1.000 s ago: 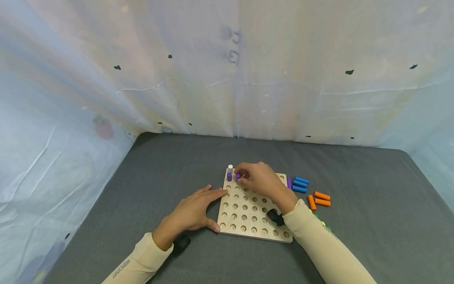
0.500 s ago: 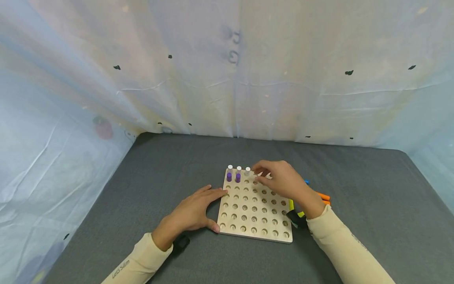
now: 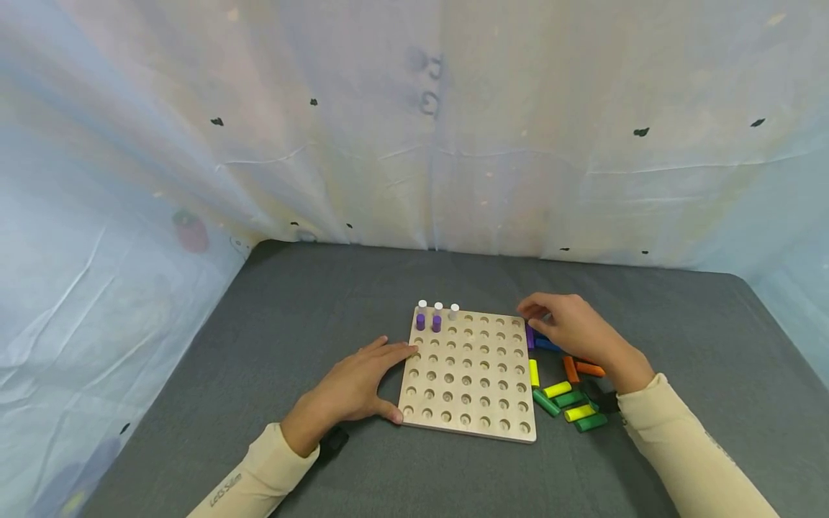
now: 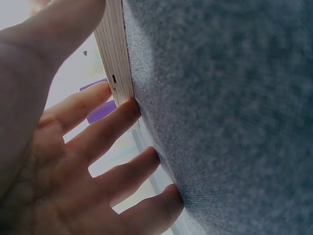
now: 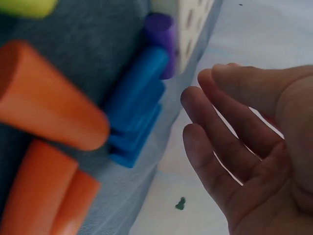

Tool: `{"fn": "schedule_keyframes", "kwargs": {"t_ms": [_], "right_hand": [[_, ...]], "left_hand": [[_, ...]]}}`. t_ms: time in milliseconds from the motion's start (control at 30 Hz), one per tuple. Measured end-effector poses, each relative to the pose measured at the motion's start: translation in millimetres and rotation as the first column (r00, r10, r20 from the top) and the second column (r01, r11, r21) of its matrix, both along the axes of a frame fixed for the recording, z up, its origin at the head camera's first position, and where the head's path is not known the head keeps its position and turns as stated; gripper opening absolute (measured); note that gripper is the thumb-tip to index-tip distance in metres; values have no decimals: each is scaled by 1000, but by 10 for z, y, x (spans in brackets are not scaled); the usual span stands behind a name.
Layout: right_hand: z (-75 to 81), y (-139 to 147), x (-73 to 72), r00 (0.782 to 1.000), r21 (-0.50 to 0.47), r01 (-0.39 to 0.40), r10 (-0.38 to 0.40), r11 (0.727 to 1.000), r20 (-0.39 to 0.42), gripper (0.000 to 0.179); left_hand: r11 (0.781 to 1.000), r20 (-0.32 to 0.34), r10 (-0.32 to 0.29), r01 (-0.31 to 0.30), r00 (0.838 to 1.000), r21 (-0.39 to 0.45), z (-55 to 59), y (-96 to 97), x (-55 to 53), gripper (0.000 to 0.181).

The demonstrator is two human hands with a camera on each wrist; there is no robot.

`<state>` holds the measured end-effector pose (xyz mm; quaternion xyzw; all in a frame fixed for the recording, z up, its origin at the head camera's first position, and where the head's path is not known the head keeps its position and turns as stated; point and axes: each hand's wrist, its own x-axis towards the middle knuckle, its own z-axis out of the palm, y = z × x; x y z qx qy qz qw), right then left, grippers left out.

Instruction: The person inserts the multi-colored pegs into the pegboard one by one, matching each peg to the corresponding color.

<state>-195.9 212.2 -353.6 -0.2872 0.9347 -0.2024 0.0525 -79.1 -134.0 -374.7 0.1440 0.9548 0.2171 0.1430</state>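
A wooden pegboard (image 3: 457, 378) with rows of round holes lies on the table. Three white pegs (image 3: 455, 311) stand in its far row at the left, and two purple pegs (image 3: 437, 324) stand just in front of them. My left hand (image 3: 352, 381) rests at the board's left edge, thumb and fingers spread and touching it. Over the board's far right corner hovers my right hand (image 3: 573, 325), fingers loosely bent, holding nothing. Below it, a purple peg (image 5: 160, 36) lies against the board's right side, beside several blue pegs (image 5: 139, 105).
Orange pegs (image 3: 571, 369) lie right of the board, partly behind the right hand. Nearer are several green pegs (image 3: 546, 402) and yellow pegs (image 3: 558, 389). A pale curtain (image 3: 492, 129) hangs behind the dark grey table (image 3: 324, 302).
My right hand has moved right, from the purple pegs in the board to above the loose blue pegs. A second purple peg now stands in the board. The left hand stays put.
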Motion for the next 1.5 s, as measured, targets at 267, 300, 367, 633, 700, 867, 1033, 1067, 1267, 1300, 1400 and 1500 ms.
{"fn": "schedule_keyframes", "kwargs": {"t_ms": [267,300,367,633,700,867,1033,1067,1267,1300,1400,1500], "right_hand": [[-59,86,10,999,48,-11,9,999,36,31],[-64,97,14,999,48,-15,13,999,38,31],[-70,118,22,999,53,-22,20,998,43,32],[-60,185,74,996,82,-58,52,995,72,37],[-58,198,94,994,88,-67,58,994,95,41],[-48,213,129,990,95,-80,68,992,124,44],[-42,222,145,993,120,-73,61,990,98,43],[-42,225,149,994,125,-72,61,990,89,42],[-40,260,178,996,155,-81,76,985,38,37],[-39,265,182,996,161,-86,82,983,32,36],[-37,272,192,994,180,-110,109,978,18,32],[-46,277,205,991,176,-130,130,976,11,30]], "left_hand": [[1000,-4,-21,21,1000,14,-10,11,-8,103],[1000,-3,-20,20,1000,13,-9,14,-7,103],[1000,-2,-18,18,1000,13,-4,20,-1,103],[1000,-8,-22,22,1000,17,-10,32,4,104],[1000,-11,-21,22,1000,19,-12,32,1,104],[1000,-10,-18,18,1000,20,-15,26,-2,104],[1000,-3,-16,16,1000,17,-12,21,1,105],[1000,-2,-16,16,1000,16,-12,20,1,105],[1000,-6,-22,22,1000,12,-18,14,0,105],[1000,-7,-22,22,1000,13,-19,13,0,105],[1000,-10,-24,24,1000,13,-24,8,-1,105],[1000,-10,-24,24,1000,14,-25,5,-1,104]]}}
